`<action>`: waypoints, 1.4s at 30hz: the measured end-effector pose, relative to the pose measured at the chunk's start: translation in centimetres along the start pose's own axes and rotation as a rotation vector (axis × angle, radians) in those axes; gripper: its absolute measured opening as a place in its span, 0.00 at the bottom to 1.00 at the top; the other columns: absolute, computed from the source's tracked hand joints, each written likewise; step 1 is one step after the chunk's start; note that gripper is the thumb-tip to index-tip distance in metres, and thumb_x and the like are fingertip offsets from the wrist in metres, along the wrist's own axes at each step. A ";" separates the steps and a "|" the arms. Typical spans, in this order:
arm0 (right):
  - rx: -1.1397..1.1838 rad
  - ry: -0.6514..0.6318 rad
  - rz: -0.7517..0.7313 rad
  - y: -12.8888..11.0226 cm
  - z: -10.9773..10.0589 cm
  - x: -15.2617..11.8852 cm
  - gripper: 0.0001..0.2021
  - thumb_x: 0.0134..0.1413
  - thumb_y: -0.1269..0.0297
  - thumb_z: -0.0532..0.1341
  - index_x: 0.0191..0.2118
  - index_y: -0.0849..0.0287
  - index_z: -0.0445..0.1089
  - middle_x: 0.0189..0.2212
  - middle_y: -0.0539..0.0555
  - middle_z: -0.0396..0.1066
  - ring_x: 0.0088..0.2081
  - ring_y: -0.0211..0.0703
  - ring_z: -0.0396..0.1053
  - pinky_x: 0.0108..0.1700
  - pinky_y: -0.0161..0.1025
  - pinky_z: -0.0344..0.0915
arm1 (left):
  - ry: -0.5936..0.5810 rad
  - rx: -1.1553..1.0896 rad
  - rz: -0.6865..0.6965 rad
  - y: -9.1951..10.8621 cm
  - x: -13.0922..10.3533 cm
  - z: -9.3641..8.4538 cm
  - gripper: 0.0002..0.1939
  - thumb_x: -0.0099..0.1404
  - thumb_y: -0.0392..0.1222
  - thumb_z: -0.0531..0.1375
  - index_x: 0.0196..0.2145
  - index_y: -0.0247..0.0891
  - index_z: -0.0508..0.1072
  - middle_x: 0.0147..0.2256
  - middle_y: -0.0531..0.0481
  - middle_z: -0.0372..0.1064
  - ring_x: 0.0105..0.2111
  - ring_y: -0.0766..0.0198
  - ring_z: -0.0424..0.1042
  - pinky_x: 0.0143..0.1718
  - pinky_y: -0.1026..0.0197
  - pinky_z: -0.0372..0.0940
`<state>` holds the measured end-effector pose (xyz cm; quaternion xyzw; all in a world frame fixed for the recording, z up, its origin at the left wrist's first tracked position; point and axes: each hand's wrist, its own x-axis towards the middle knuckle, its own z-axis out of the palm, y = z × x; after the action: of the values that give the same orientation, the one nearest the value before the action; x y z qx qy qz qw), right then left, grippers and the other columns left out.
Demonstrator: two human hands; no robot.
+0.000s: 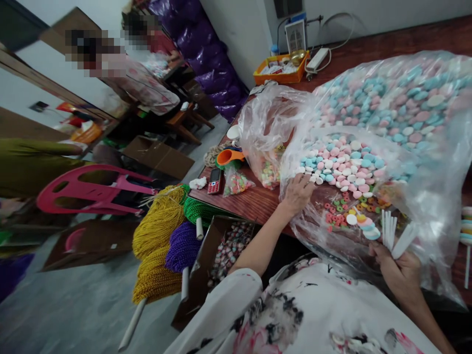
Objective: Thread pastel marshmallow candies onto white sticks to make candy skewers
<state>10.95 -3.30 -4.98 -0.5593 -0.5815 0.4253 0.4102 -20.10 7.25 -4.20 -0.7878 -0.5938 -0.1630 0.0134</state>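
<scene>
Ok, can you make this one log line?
left hand: at pastel pieces; right hand: holding white sticks; big plastic bag: on table

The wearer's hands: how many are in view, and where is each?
2. The left hand is at the left edge of the pastel candy pile; the right hand, farther right, holds white sticks. Both show, though some right-hand fingers are hidden.

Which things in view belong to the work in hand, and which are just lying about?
In use:
- white sticks in the right hand
- pastel discs by the left hand
- clear plastic bag

Apparently lying about:
- phone
- orange tray
- power strip
- yellow cord
</scene>
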 end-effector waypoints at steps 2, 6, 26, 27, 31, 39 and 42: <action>0.003 -0.001 0.006 0.4 -0.2 -0.1 0.17 0.61 0.54 0.64 0.25 0.58 0.70 0.19 0.49 0.65 0.21 0.37 0.60 0.22 0.35 0.56 | 0.019 -0.024 0.043 -0.2 -0.7 -0.1 0.09 0.72 0.41 0.58 0.43 0.36 0.77 0.57 0.38 0.69 0.58 0.49 0.63 0.57 0.45 0.65; 0.003 -0.016 0.008 0.5 -0.2 -0.1 0.17 0.61 0.53 0.64 0.25 0.58 0.71 0.20 0.50 0.66 0.22 0.38 0.61 0.22 0.35 0.56 | 0.047 -0.118 0.064 -1.1 -1.1 -0.1 0.10 0.72 0.39 0.57 0.41 0.36 0.79 0.59 0.38 0.68 0.60 0.50 0.62 0.60 0.42 0.63; 0.026 -0.017 -0.101 -2.3 1.1 0.3 0.13 0.63 0.61 0.64 0.27 0.58 0.73 0.21 0.48 0.67 0.21 0.36 0.61 0.25 0.35 0.60 | 0.171 -1.492 -0.438 6.2 0.7 -2.7 0.20 0.56 0.46 0.73 0.46 0.41 0.80 0.35 0.51 0.76 0.33 0.67 0.74 0.38 0.62 0.70; 0.023 -0.019 -0.106 -2.6 1.1 0.4 0.14 0.63 0.61 0.64 0.26 0.58 0.72 0.21 0.48 0.67 0.21 0.36 0.61 0.26 0.35 0.60 | 0.121 -1.618 -0.501 6.9 0.9 -3.1 0.23 0.53 0.45 0.75 0.47 0.40 0.81 0.35 0.51 0.77 0.33 0.67 0.74 0.38 0.63 0.70; 0.064 0.004 -0.049 -3.3 1.0 0.7 0.16 0.63 0.60 0.63 0.24 0.58 0.70 0.19 0.48 0.65 0.21 0.35 0.60 0.24 0.35 0.57 | -0.042 -1.883 -0.644 8.5 1.2 -3.9 0.21 0.49 0.46 0.77 0.40 0.38 0.83 0.42 0.46 0.81 0.40 0.60 0.79 0.46 0.58 0.74; 0.145 -0.019 0.017 -4.1 1.1 0.7 0.18 0.63 0.59 0.62 0.22 0.59 0.67 0.18 0.47 0.62 0.20 0.33 0.57 0.22 0.33 0.53 | -0.139 -1.963 -0.647 10.3 1.0 -3.3 0.21 0.47 0.48 0.78 0.37 0.38 0.82 0.34 0.50 0.81 0.34 0.61 0.80 0.37 0.58 0.77; 0.142 -0.018 0.003 -3.7 1.1 0.6 0.17 0.63 0.60 0.62 0.23 0.59 0.68 0.18 0.47 0.63 0.20 0.34 0.58 0.23 0.34 0.54 | -0.135 -1.930 -0.646 10.6 0.8 -3.4 0.23 0.45 0.47 0.79 0.38 0.38 0.82 0.33 0.51 0.81 0.31 0.63 0.79 0.36 0.58 0.78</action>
<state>8.81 -2.79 -1.79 -0.5257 -0.5528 0.4710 0.4430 -10.76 4.15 1.10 -0.2721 -0.3928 -0.5234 -0.7055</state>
